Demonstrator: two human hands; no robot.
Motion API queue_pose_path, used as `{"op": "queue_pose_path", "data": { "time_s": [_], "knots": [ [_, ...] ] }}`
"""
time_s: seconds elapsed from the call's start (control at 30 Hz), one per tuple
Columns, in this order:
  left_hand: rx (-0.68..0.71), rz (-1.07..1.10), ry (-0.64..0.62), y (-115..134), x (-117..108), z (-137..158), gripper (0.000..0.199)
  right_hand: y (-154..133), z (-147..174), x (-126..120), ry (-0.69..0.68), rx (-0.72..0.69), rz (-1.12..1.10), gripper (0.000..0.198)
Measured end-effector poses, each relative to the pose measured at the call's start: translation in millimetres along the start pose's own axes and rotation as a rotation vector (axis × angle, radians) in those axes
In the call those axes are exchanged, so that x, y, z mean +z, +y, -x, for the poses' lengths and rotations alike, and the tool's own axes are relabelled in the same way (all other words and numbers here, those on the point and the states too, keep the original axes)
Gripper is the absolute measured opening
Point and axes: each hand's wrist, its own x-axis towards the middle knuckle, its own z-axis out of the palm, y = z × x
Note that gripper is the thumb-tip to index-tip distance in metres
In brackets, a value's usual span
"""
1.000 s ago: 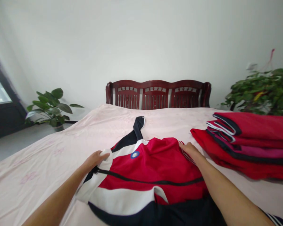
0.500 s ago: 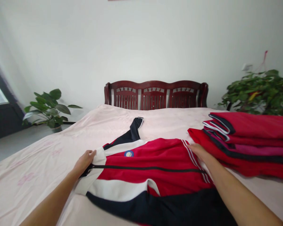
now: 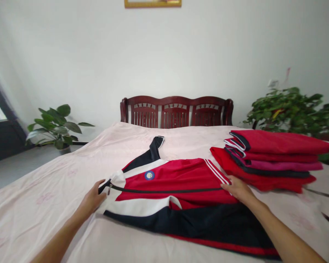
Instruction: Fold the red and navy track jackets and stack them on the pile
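Note:
A red, white and navy zip jacket [image 3: 175, 177] lies front up across the bed, its collar to the left and striped hem to the right. A round blue badge [image 3: 149, 175] sits on its chest above the black zip. At the collar, my left hand [image 3: 94, 197] pinches the fabric near the zip's top end. My right hand [image 3: 237, 188] grips the hem at the zip's lower end. One navy sleeve [image 3: 142, 159] stretches toward the headboard; the other sleeve [image 3: 208, 223] runs along the near side, partly behind my right forearm.
Folded red, navy and magenta clothes [image 3: 276, 142] form a stack right of the jacket. The pink bedsheet [image 3: 44, 215] spreads under everything. Beyond stands a dark wooden headboard [image 3: 175, 109], with potted plants at left [image 3: 55, 124] and right [image 3: 287, 109].
My right hand has moved from the hem's upper part down to the zip end, and now grips there. My left hand has shifted slightly down at the collar. The view has tilted up and turned right.

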Motion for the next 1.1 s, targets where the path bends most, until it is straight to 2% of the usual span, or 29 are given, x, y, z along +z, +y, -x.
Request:
{"op": "queue_pose_path", "data": {
  "time_s": [0.07, 0.13, 0.27, 0.33, 0.43, 0.5, 0.57, 0.67, 0.77, 0.87, 0.93, 1.0, 1.07, 1.1],
  "knots": [
    [0.027, -0.014, -0.029, -6, -3, 8, 0.062, 2, 2, -6, -0.046, -0.012, -0.007, 0.045],
    [0.065, -0.127, -0.022, -11, -7, 19, 0.058, 7, 6, -8, -0.049, -0.008, -0.025, 0.045],
    [0.198, -0.348, 0.135, -15, -18, 46, 0.045, 34, 25, -15, 0.018, 0.074, -0.158, 0.063],
    [0.307, -0.385, 0.168, -15, -21, 59, 0.043, 55, 39, -20, -0.052, 0.067, -0.292, 0.073],
    [0.416, -0.331, 0.087, -15, -18, 73, 0.041, 85, 68, -27, -0.159, 0.013, -0.344, 0.086],
    [0.520, -0.286, 0.029, -14, -13, 80, 0.047, 93, 89, -31, -0.122, -0.028, -0.241, 0.085],
    [0.657, -0.280, 0.027, -11, -9, 86, 0.052, 88, 107, -36, -0.106, -0.089, -0.165, 0.067],
    [0.811, -0.298, 0.073, -2, -9, 91, 0.036, 68, 126, -52, -0.176, -0.179, -0.183, 0.037],
    [0.816, -0.293, 0.072, 5, -16, 95, 0.022, 54, 138, -82, -0.106, -0.150, -0.258, 0.033],
    [0.788, -0.296, 0.080, 4, -25, 99, 0.016, 55, 150, -111, -0.005, -0.088, -0.338, 0.029],
    [0.776, -0.323, 0.107, 0, -27, 105, 0.016, 58, 161, -118, -0.114, -0.103, -0.355, 0.022],
    [0.778, -0.350, 0.130, -2, -24, 112, 0.019, 57, 172, -113, -0.301, -0.161, -0.305, 0.017],
    [0.832, -0.347, 0.124, 2, -16, 123, 0.030, 50, 181, -98, -0.405, -0.264, -0.181, 0.027],
    [0.881, -0.330, 0.104, 7, -10, 129, 0.039, 46, 185, -90, -0.400, -0.315, -0.104, 0.037]
  ]
}}
